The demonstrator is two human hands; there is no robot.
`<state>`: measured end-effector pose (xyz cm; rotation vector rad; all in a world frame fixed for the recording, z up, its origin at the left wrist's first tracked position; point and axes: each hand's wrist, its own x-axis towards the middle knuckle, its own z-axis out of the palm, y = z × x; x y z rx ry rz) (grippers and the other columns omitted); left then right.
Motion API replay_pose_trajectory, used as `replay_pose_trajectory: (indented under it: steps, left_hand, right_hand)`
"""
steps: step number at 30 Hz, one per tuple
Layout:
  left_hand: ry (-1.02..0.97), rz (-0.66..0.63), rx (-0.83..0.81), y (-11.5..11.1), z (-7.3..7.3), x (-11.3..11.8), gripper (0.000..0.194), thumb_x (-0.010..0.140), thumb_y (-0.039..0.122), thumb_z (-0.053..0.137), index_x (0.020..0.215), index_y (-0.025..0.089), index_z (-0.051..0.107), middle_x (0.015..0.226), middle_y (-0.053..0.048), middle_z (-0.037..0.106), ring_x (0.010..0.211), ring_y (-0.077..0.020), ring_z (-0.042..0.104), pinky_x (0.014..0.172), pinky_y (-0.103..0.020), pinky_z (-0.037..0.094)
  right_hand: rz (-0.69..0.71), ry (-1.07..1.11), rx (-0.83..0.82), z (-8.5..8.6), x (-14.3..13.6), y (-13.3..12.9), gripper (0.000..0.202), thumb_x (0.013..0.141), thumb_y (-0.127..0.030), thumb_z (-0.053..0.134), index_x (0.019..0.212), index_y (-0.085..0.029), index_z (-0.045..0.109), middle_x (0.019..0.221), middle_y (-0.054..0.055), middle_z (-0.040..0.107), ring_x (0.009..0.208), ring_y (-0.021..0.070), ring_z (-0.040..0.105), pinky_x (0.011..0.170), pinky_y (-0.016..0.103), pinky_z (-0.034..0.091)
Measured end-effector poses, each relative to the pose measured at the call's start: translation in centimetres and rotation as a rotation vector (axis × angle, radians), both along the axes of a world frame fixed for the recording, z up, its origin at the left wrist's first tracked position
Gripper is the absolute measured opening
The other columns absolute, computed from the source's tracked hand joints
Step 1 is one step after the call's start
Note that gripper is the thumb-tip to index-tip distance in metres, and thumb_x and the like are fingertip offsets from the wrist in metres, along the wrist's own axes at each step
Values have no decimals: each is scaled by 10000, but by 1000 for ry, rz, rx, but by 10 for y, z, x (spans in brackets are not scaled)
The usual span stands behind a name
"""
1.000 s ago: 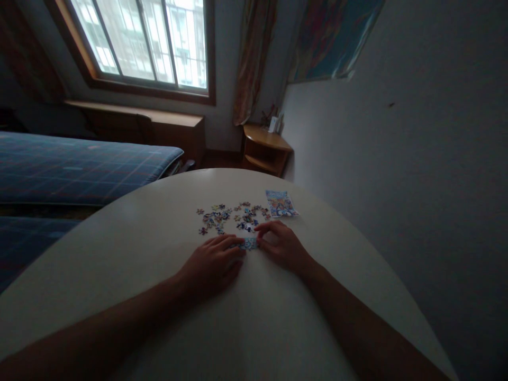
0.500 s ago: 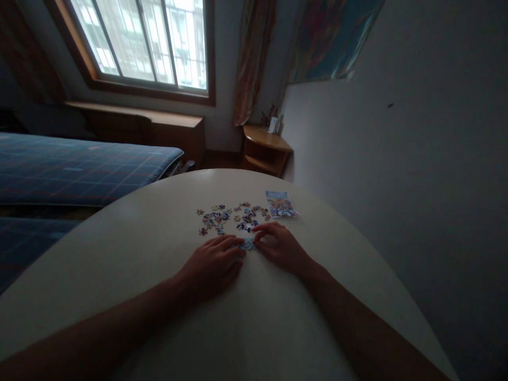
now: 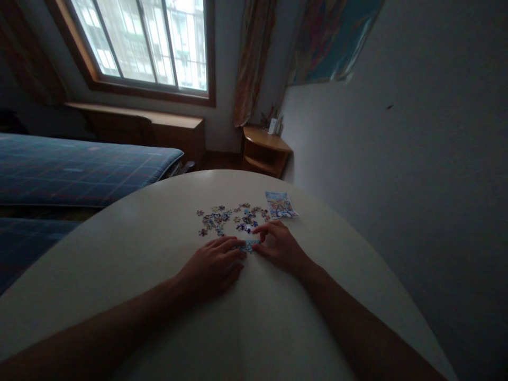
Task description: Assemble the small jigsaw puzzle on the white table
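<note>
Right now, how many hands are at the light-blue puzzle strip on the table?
2. The left hand is at the left end of the puzzle strip, its fingers partly covering it; the right hand is at the right end. No other hands show.

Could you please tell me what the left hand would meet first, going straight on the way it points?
The left hand appears to touch the light-blue puzzle strip; past that, it would probably meet the right hand first, though depth is unclear.

Forward-and-down head view over tabletop
</note>
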<state>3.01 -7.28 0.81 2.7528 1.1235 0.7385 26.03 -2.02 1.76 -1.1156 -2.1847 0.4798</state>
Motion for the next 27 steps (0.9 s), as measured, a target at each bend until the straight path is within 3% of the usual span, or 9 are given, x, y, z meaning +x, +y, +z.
replay_pose_trajectory:
  steps: [16, 27]
  left_hand:
    - [9, -6, -10, 1, 0, 0, 252, 909, 187, 547, 1141, 212, 642, 1309, -89, 637, 1199, -275, 596, 1013, -512, 519]
    - [26, 1, -10, 1, -1, 0, 253, 913, 190, 537, 1142, 215, 642, 1314, -89, 634, 1200, -275, 595, 1015, -508, 518]
  right_hand:
    - [26, 50, -48, 1, 1, 2, 197, 803, -258, 769, 986, -235, 699, 795, 7, 725, 939, 216, 648, 895, 364, 452]
    - [63, 39, -84, 0, 4, 3, 357, 834, -165, 670, 1184, -229, 635, 919, 25, 758, 1032, 225, 647, 979, 410, 418]
